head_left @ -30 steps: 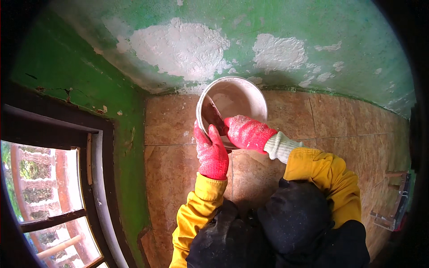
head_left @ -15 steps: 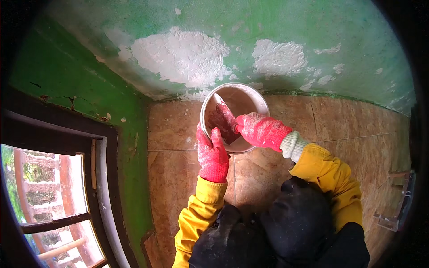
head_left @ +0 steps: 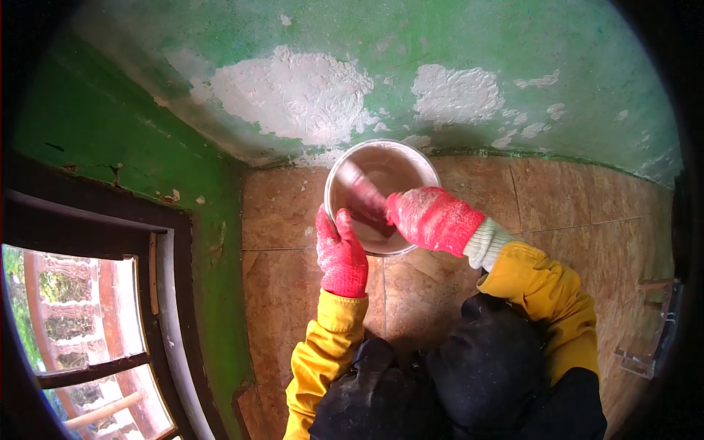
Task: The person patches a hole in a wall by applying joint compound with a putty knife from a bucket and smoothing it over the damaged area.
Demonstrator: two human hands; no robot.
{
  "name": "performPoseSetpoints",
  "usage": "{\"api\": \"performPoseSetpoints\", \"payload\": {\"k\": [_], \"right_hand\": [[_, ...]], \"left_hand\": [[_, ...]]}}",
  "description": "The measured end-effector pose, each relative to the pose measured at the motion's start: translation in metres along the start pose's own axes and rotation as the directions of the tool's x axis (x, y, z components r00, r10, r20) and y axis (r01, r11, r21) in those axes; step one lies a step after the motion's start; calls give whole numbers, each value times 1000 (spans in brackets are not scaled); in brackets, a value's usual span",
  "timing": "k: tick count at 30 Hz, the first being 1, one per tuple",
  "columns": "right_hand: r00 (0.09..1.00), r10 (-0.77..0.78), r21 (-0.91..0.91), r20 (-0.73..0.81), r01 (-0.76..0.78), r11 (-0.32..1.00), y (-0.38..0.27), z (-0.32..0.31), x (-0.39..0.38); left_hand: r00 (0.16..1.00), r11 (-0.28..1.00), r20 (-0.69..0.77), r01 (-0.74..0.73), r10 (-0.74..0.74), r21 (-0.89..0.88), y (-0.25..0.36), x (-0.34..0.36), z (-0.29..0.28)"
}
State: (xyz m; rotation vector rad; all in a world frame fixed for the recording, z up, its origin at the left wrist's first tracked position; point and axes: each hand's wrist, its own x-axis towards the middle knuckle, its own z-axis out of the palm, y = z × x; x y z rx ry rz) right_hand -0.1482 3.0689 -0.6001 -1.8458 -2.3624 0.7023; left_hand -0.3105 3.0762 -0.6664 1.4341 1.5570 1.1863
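Observation:
A round white bucket [head_left: 403, 165] stands on the floor by the green wall, its inside smeared with pale plaster. At its near left side is my left hand [head_left: 342, 253] in a dusty red glove, thumb over the rim and fingers along the outside, gripping it. My right hand [head_left: 434, 218], also in a red glove, is closed around a reddish putty knife [head_left: 365, 192] over the bucket's opening. The knife is blurred and appears narrow; pale material shows at its far left end. The handle is hidden in my right hand.
White plaster patches [head_left: 297, 95] mark the green wall [head_left: 396, 37] ahead. On the left is a dark-framed window [head_left: 88, 308]. Brown tiles [head_left: 286, 293] cover the floor. My dark-clothed knees [head_left: 488, 359] are close below the bucket. A clear-and-dark object [head_left: 653, 337] lies at the far right.
The putty knife has turned in my right hand, from its broad face showing to a narrow blurred shape. The bucket and my left hand have shifted slightly left and down in view.

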Motion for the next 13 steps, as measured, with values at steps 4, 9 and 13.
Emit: {"api": "performPoseSetpoints", "payload": {"k": [4, 9, 13], "right_hand": [[989, -134, -78, -66, 129, 989, -7, 0, -6], [980, -84, -73, -181, 72, 995, 8, -32, -19], [974, 133, 240, -183, -87, 967, 17, -54, -29]], "left_hand": [[989, 985, 47, 146, -142, -92, -4, 16, -5], [987, 974, 61, 157, -149, -163, -14, 19, -7], [985, 957, 43, 175, -170, -233, -26, 24, 1]]}}
